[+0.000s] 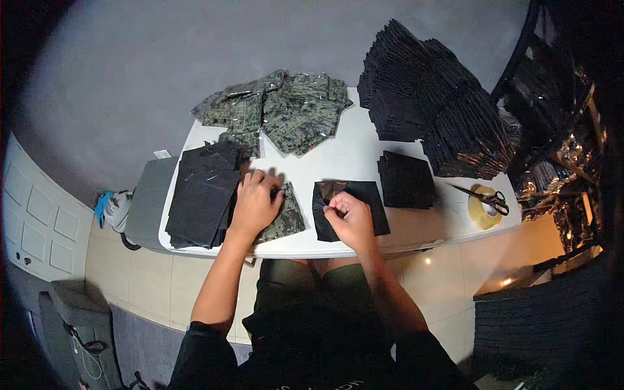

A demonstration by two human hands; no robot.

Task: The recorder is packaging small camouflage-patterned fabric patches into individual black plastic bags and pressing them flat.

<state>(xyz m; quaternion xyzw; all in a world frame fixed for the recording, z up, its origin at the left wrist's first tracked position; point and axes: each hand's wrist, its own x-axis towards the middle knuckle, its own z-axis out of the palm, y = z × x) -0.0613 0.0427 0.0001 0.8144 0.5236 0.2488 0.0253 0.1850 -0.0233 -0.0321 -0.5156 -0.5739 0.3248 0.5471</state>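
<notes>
My left hand (pixel 257 203) rests over a folded camouflage cloth piece (pixel 284 218) near the table's front edge, its fingers slightly bent and the thumb apart. Part of that piece is hidden under the hand. To its left lies a stack of flat black sheets (pixel 201 195). My right hand (pixel 353 224) is over a single black square piece (pixel 374 208), thumb and fingertips pinching near its upper left part. A brownish, shiny patch (pixel 331 187) shows at the square's top edge. I cannot tell whether the black piece is cloth or plastic.
Camouflage pieces in clear wrapping (pixel 292 114) are heaped at the back. Tall fanned black stacks (pixel 429 97) fill the back right, with a smaller black stack (pixel 407 180) in front. Black-handled scissors (pixel 497 203) lie on a tape roll (pixel 482 214) by the right edge of the white table (pixel 305 170).
</notes>
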